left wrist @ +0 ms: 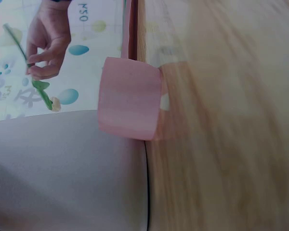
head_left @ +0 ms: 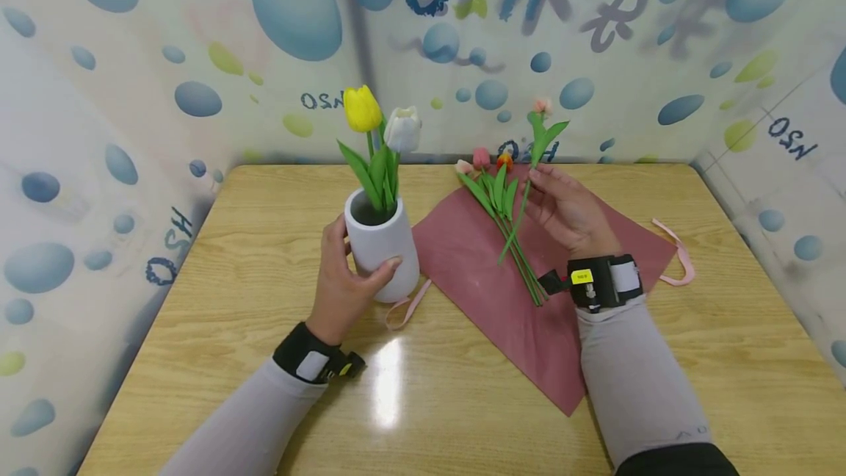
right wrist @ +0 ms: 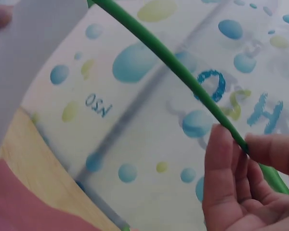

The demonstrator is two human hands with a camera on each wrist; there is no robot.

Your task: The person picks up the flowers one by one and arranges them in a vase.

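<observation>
My left hand [head_left: 350, 278] grips a white vase [head_left: 390, 255] from its left side, the thumb across the front. A yellow tulip [head_left: 362, 109] and a white tulip [head_left: 403, 129] stand in it with green leaves. Between thumb and fingers, my right hand [head_left: 568, 211] pinches the green stem of a pale pink tulip [head_left: 543, 107], held up over the wrapping sheet; the stem [right wrist: 183, 77] crosses the right wrist view. Several more tulips [head_left: 505, 197], pink and orange-red, lie on the sheet beside that hand. The vase wall [left wrist: 62, 168] fills the lower left of the left wrist view.
A dusky pink wrapping sheet [head_left: 509, 329] lies on the wooden table [head_left: 264, 241], right of the vase. Pink ribbon ends [head_left: 684, 263] stick out at its right corner and near the vase's base. A patterned curtain-like backdrop [head_left: 218, 35] borders the table's back and sides.
</observation>
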